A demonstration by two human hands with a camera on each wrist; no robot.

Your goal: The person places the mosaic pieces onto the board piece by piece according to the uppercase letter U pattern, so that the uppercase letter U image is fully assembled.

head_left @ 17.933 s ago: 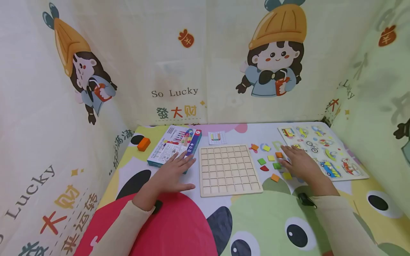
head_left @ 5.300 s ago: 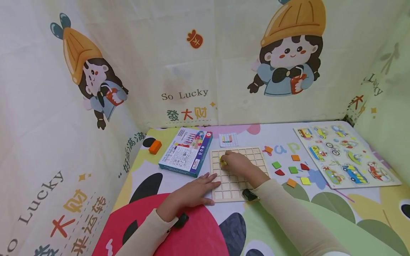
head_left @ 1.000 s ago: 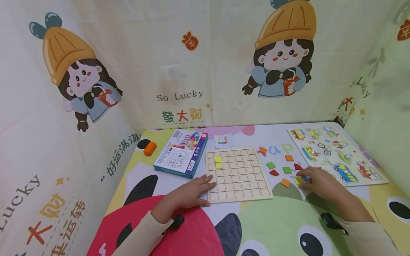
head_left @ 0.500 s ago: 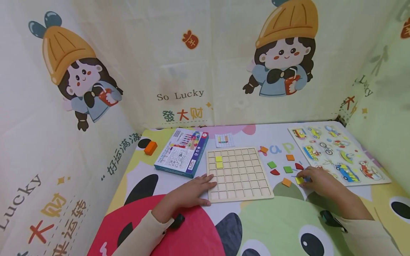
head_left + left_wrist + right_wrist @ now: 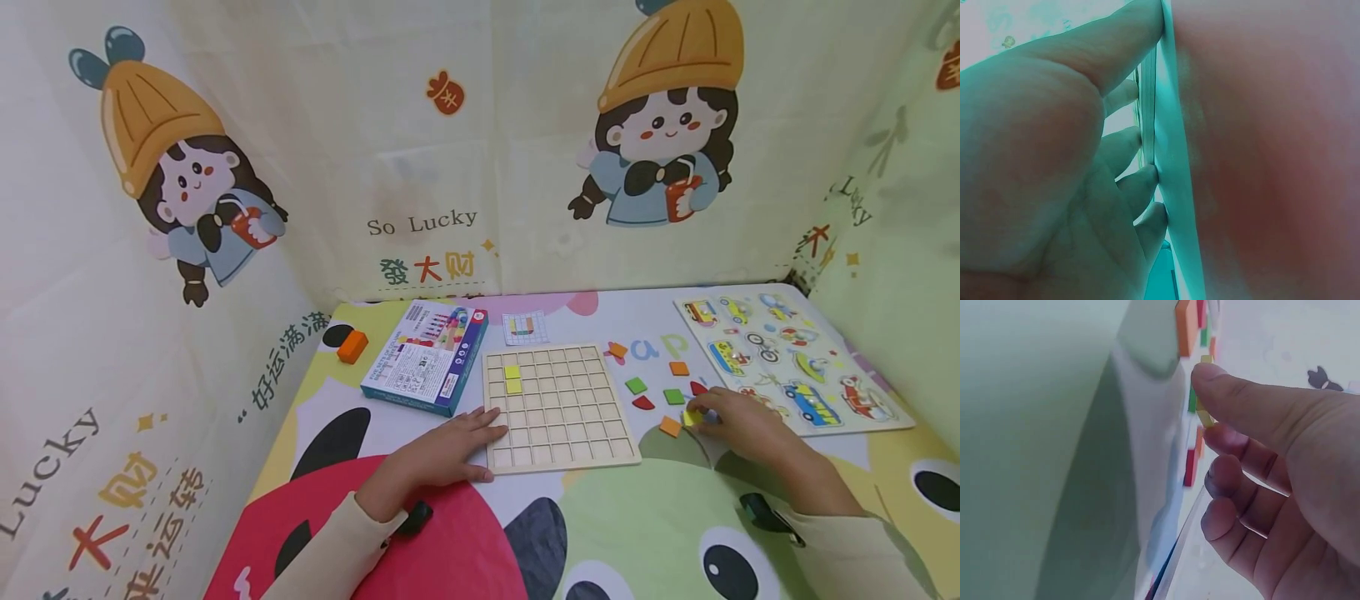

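Observation:
My right hand point(image 5: 742, 427) pinches a yellow square tile point(image 5: 691, 417) between thumb and fingertips, just over the table at the right. The right wrist view shows the yellow tile point(image 5: 1204, 417) tilted under the thumb, its other fingers loosely curled. My left hand point(image 5: 438, 452) lies with fairly straight fingers against the left edge of a wooden grid board point(image 5: 555, 462). Two yellow tiles point(image 5: 513, 379) sit one below the other in the board's upper left cells. Close to my right hand lie a green tile point(image 5: 674, 397), an orange tile point(image 5: 671, 427) and a red quarter-round piece point(image 5: 697, 388), partly covered.
A picture card point(image 5: 525, 328) lies behind the board. Left of it are a printed box point(image 5: 423, 358) and an orange block point(image 5: 352, 347). A picture peg puzzle point(image 5: 795, 367) stands at the right. More loose pieces, such as another green tile point(image 5: 636, 386), lie between.
Two yellow tiles have come onto the board, which was bare at first. My right hand has gone back right, pinched another yellow tile and shifted it slightly left. My left hand stays by the board.

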